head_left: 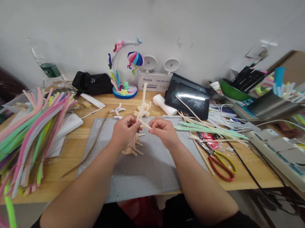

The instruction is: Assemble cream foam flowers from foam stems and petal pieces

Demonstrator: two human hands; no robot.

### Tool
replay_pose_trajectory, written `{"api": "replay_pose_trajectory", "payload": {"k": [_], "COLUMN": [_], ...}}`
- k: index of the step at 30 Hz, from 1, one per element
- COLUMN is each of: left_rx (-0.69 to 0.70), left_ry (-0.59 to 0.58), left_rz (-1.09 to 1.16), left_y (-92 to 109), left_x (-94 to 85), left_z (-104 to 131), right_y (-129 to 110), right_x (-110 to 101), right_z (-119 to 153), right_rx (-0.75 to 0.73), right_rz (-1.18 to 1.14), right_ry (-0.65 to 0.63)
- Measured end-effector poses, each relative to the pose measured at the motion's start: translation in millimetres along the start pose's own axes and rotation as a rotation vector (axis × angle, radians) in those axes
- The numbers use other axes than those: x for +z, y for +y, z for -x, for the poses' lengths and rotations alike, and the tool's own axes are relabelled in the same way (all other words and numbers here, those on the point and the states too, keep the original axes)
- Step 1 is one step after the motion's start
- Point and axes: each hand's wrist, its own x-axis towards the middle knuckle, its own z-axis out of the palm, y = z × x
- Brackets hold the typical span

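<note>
Over the grey cutting mat (pixel 156 172), my left hand (pixel 126 129) is closed in a pinch on a small bundle of cream pipe cleaners (pixel 142 107), whose long ends stand up above the fingers. One cream strand runs sideways from the bundle, and my right hand (pixel 162 131) pinches its end between thumb and fingertips. Below and behind my left hand, curled cream pipe cleaner pieces (pixel 130 149) show, partly hidden by the hand; whether they join the held bundle I cannot tell. Another looped cream piece (pixel 147 108) is behind the strands.
Colourful pipe cleaners (pixel 32 135) lie bundled at the left. Hand cutters with red and yellow handles (pixel 223 168) rest right of the mat, near loose green stems (pixel 210 129). A black tablet-like device (pixel 187 98), a decorated stand (pixel 125 91) and a power strip (pixel 284 157) surround the workspace.
</note>
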Motion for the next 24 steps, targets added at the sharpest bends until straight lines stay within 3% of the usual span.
{"api": "replay_pose_trajectory", "payload": {"k": [5,8,10,16,24], "left_rx": [0.273,0.358,0.318,-0.057,-0.146], "left_ry": [-0.115,-0.120,-0.114,-0.151,-0.135], "left_rz": [-0.348,-0.324,-0.228,0.233,0.445], "left_y": [-3.8,-0.1,3.6,6.9,3.9], "left_x": [3.1,6.4,8.0,9.2,6.0], "left_z": [2.3,3.9,5.1,8.4,6.1], "right_y": [-0.4,-7.8,-12.9,-11.9,-8.6], "right_x": [2.3,4.0,4.9,5.0,6.3], "right_z": [0.9,3.1,4.6,5.8,4.7], "right_rx": [0.005,-0.078,-0.138,-0.155,-0.227], "right_rz": [0.144,0.262,0.302,0.351,0.567], "right_ry": [0.093,0.095,0.052,0.070,-0.003]}}
